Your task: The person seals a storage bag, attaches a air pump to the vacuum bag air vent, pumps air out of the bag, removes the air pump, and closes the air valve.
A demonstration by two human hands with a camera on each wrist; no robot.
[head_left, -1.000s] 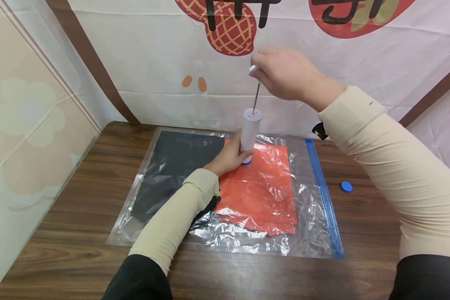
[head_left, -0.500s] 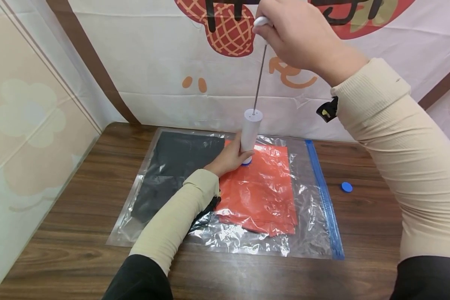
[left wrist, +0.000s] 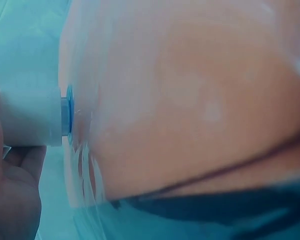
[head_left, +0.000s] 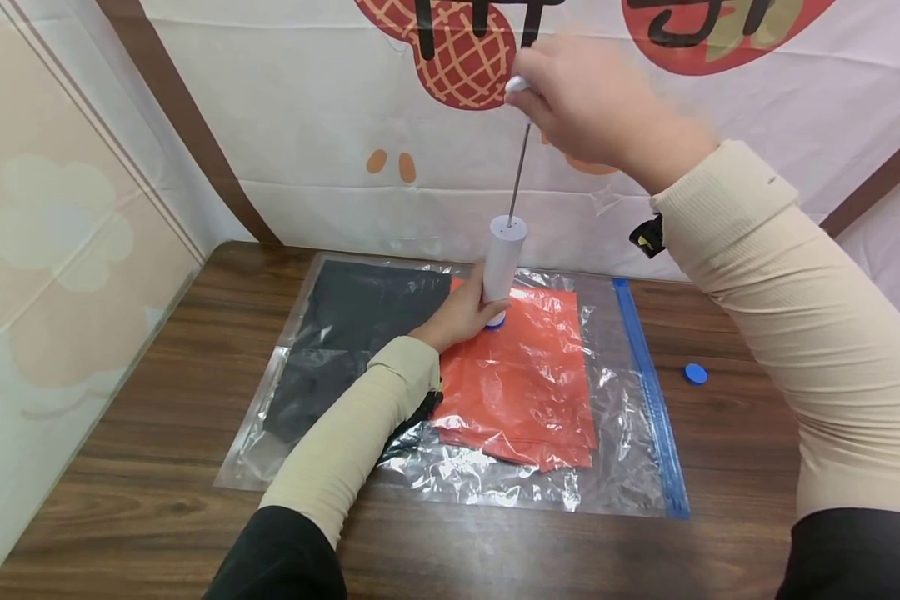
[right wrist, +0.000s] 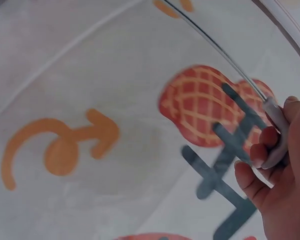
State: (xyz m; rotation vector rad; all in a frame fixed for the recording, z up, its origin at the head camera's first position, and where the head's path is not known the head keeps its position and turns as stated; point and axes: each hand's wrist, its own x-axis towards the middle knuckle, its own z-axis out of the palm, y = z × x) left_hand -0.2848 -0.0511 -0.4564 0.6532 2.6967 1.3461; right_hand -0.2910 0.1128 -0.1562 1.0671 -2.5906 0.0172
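Observation:
A white hand pump [head_left: 504, 262] stands nearly upright on the blue-rimmed valve [head_left: 495, 323] of a clear vacuum storage bag [head_left: 622, 467]. My left hand [head_left: 461, 317] grips the pump's barrel low down, just above the valve. High over it, my right hand [head_left: 573, 100] holds the white pump handle [right wrist: 277, 130], fingers curled round it. A long stretch of the thin metal rod [head_left: 520, 175] shows between handle and barrel. Inside the bag lie folded orange cloth [head_left: 517, 383] and dark cloth [head_left: 367, 308]. In the left wrist view the pump's nozzle meets the valve.
A round blue cap [head_left: 695, 373] lies on the brown wooden table [head_left: 735, 450], right of the bag. The bag's blue zip edge [head_left: 652, 400] runs down its right side. A printed cloth backdrop [head_left: 307, 125] hangs behind the table, with another panel at the left.
My right hand rose with the pump handle, drawing the rod far out, and has since come partway down. The left hand, pump barrel and bag stay in place.

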